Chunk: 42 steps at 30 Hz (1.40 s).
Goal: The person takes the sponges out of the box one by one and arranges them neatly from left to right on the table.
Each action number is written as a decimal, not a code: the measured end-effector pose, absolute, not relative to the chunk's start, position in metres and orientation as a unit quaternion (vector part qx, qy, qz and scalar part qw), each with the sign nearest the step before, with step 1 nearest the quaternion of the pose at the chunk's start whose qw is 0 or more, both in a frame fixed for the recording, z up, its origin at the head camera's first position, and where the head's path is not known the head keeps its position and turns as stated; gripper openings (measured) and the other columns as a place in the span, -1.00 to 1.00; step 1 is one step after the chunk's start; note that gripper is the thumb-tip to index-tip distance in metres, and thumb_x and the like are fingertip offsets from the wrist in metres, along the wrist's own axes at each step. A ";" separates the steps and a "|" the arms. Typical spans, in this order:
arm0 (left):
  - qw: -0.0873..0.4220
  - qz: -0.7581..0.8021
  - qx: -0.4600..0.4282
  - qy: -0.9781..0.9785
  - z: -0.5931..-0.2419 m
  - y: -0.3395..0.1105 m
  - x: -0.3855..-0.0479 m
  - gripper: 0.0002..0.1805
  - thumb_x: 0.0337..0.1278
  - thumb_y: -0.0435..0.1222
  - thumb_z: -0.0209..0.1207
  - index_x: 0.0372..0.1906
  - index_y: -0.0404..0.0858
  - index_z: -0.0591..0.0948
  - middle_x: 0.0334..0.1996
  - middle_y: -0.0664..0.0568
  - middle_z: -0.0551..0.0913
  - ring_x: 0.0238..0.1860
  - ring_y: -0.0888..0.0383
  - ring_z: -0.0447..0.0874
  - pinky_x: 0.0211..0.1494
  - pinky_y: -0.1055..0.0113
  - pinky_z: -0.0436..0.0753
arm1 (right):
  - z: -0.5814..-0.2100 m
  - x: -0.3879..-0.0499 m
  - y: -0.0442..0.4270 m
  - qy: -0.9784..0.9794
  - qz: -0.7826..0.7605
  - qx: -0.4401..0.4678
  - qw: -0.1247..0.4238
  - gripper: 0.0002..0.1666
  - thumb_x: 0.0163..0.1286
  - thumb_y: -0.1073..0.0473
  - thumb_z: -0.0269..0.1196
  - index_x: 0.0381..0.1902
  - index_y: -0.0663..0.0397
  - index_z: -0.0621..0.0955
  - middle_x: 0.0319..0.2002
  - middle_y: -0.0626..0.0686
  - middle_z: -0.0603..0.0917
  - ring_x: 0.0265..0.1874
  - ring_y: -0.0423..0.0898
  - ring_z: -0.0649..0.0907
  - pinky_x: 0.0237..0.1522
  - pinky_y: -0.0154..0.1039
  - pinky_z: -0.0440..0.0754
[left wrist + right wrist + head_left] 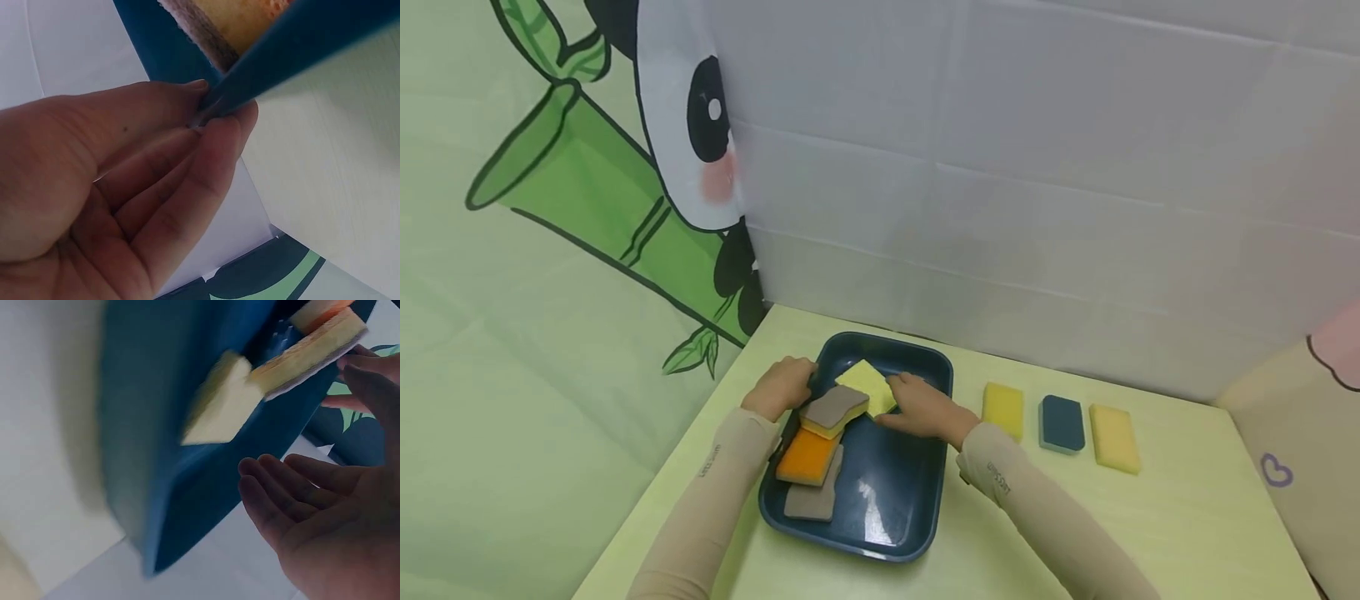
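1. Between the two hands, on a pale desk [1210, 508], sat a dark blue tray [898, 492] with rounded corners.
2. The left hand [782, 387] pinched the tray's rim at its near side, thumb inside and fingers outside.
3. The right hand [917, 408] was over the tray, fingers loosely extended and holding nothing; the right wrist view showed a gap between its fingertips and a light yellow sponge [865, 383].
4. That light yellow sponge lay in the tray, between the hands, just beside a grey-topped sponge [835, 407] close to the left hand.
5. Below the left hand, toward the person, an orange sponge [808, 456] partly covered a grey sponge [812, 497].
6. To the right of the right hand stood a row outside the tray: a yellow sponge [1003, 408], a dark blue sponge [1063, 423] and a cream-yellow sponge [1115, 439].
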State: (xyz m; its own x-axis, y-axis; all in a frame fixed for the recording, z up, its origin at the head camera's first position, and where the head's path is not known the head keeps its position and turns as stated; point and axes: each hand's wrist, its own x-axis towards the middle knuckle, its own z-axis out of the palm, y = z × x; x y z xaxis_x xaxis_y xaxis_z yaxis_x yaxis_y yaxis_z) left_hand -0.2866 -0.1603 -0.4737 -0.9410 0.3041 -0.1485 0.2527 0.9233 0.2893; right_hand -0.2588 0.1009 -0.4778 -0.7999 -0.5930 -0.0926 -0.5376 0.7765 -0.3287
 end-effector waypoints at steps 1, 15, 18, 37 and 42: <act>0.096 0.135 0.142 0.976 -0.474 -0.160 -0.287 -0.82 0.15 -0.53 0.21 -0.15 -0.35 0.67 -0.38 -0.07 0.63 -0.40 0.02 0.53 -0.27 0.13 0.55 | -0.477 -0.260 0.094 0.937 -0.149 -0.302 0.095 -0.10 0.38 -0.19 0.28 0.38 0.39 0.35 0.28 0.29 0.47 0.24 0.14 0.49 0.24 -0.02 0.44; 0.102 0.131 0.135 0.977 -0.473 -0.164 -0.292 -0.80 0.16 -0.51 0.23 -0.10 -0.34 0.67 -0.36 -0.07 0.64 -0.40 0.02 0.53 -0.27 0.14 0.53 | -0.488 -0.281 0.020 0.937 -0.168 -0.278 0.129 -0.12 0.22 -0.48 0.24 0.05 0.22 0.58 -0.13 0.08 0.61 -0.27 -0.10 0.55 -0.22 -0.24 0.57; 0.100 0.131 0.137 0.977 -0.473 -0.163 -0.291 -0.81 0.16 -0.51 0.23 -0.12 -0.35 0.67 -0.37 -0.07 0.65 -0.40 0.02 0.54 -0.27 0.15 0.54 | -0.493 -0.282 0.012 0.940 -0.161 -0.259 0.153 -0.05 0.18 -0.52 0.23 0.12 0.21 0.52 -0.20 0.05 0.59 -0.33 -0.10 0.56 -0.29 -0.25 0.56; 0.091 0.143 0.124 0.978 -0.470 -0.151 -0.295 -0.81 0.12 -0.53 0.24 -0.15 -0.34 0.67 -0.39 -0.07 0.64 -0.42 0.01 0.53 -0.28 0.14 0.54 | -0.475 -0.295 0.021 0.937 -0.143 -0.264 0.180 -0.04 0.09 -0.45 0.34 0.21 0.15 0.48 -0.19 0.02 0.55 -0.16 0.02 0.47 -0.13 -0.11 0.50; 0.092 0.133 0.114 0.980 -0.471 -0.147 -0.296 -0.78 0.13 -0.53 0.21 -0.11 -0.33 0.67 -0.35 -0.09 0.66 -0.41 0.00 0.54 -0.28 0.13 0.54 | -0.468 -0.298 0.039 0.928 -0.125 -0.310 0.162 -0.03 0.09 -0.30 0.44 0.31 0.09 0.41 0.01 0.09 0.51 -0.07 0.02 0.44 -0.10 -0.13 0.52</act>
State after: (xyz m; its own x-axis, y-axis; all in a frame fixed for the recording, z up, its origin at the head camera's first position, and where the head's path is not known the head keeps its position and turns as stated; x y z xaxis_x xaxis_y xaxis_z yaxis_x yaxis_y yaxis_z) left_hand -0.2961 -0.1474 -0.4711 -0.9573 0.2476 -0.1491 0.1988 0.9386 0.2821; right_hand -0.2976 0.0387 -0.4675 -0.7548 -0.6167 -0.2234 -0.5358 0.7762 -0.3322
